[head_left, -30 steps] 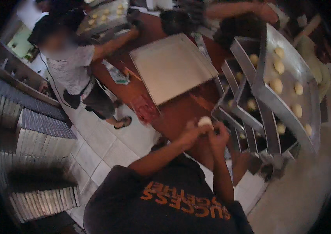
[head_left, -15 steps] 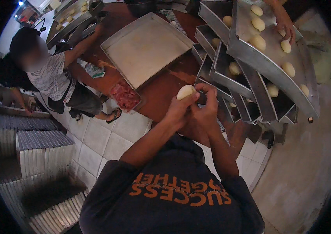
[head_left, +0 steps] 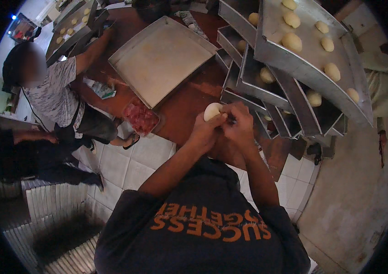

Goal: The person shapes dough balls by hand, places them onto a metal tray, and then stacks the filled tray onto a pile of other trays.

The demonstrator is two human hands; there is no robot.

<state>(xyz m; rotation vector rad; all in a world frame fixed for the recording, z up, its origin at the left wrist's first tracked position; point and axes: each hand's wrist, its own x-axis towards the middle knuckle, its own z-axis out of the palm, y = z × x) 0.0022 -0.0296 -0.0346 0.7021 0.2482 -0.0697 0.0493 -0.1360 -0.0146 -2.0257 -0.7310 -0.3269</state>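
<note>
A pale round dough ball (head_left: 212, 111) sits in the fingers of my left hand (head_left: 204, 131), held above the brown table. My right hand (head_left: 239, 122) is closed, its bent fingers pressed together at the right edge of the dough. Its fingertips are partly hidden behind the knuckles. Just left of my hands, a clear tub of red filling (head_left: 142, 117) stands at the table's edge. Beyond it lies a large square metal tray (head_left: 162, 59) with nothing on its floor.
Stacked metal trays (head_left: 290, 64) with several dough balls rise at the right. At the left a person in a patterned shirt (head_left: 57, 86) reaches toward other dough trays (head_left: 73, 34). Another person in dark clothes (head_left: 34, 155) is behind them. Ribbed stacks (head_left: 57, 201) stand at lower left.
The co-worker's hand over the upper right tray has gone. A person in dark clothes has come further into view at left. My hands still hold the dough, slightly turned.
</note>
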